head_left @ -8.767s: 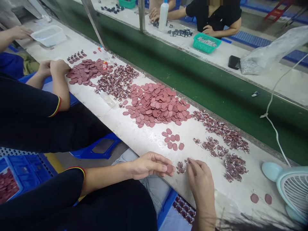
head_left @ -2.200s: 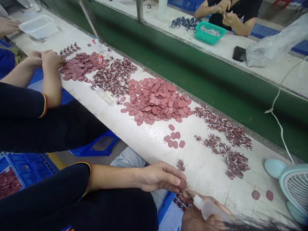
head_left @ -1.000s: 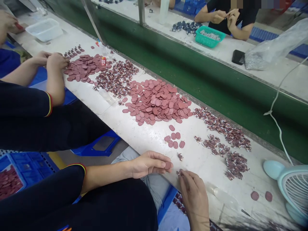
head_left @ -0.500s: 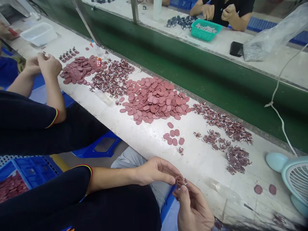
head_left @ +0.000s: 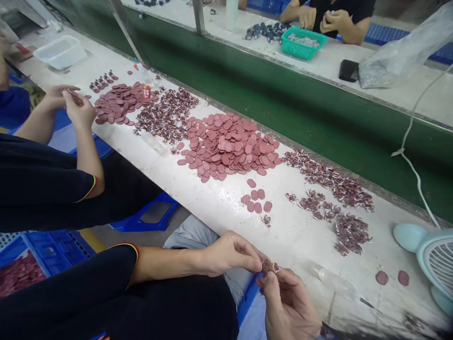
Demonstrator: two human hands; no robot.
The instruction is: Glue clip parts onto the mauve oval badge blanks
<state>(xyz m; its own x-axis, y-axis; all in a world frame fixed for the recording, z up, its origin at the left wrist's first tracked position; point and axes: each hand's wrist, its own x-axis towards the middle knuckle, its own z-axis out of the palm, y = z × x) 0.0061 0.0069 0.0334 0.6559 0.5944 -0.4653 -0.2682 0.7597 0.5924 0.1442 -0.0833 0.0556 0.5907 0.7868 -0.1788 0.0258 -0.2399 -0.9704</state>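
Head view, listed from your left to your right. One blue crate (head_left: pixel 53 252) on the floor side, holding dark red pieces. One translucent tub (head_left: pixel 60 53) at the far end of the bench. One co-worker's pair of hands (head_left: pixel 78 109), raised near the bench edge. One short row of small assembled pieces (head_left: pixel 102 82), beside a flat heap of reddish discs (head_left: pixel 116 104). One mixed heap of brown parts (head_left: pixel 166 113). One large pile of oval discs (head_left: pixel 230 146), mid-bench. Your left hand (head_left: pixel 228 255), thumb and fingertips pinched together on a small brown piece (head_left: pixel 268 267), held off the bench before you; it is too small to tell whether a disc sits with it. One group of loose discs (head_left: pixel 258 207) and one lone brown part (head_left: pixel 266 220), just beyond your fingers. Your right hand (head_left: pixel 290 307), thumb and fingers clamped on the same piece from the other side. Two clusters of brown parts, the nearer cluster (head_left: pixel 352 233) rounded. One clear bottle (head_left: pixel 334 281), lying flat, thin tip toward you. One pale blue fan (head_left: pixel 439 264), beside two separate discs (head_left: pixel 381 277).
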